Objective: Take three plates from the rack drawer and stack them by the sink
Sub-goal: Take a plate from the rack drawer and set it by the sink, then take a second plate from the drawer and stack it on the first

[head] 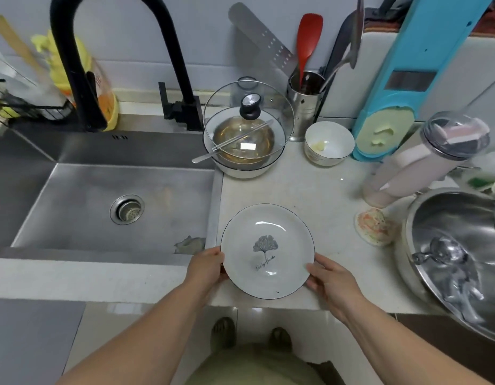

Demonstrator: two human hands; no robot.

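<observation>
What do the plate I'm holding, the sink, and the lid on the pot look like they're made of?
Plate: probably glazed ceramic, white and glossy with bright highlights and a printed leaf. Sink: brushed stainless steel, dull grey sheen. Lid: clear glass, since the pot shows through, with a black knob, likely plastic.

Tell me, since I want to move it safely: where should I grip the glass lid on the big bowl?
By the black knob, from above. The glass lid leans tilted on the bowl; its rim is thin and smooth.
</observation>
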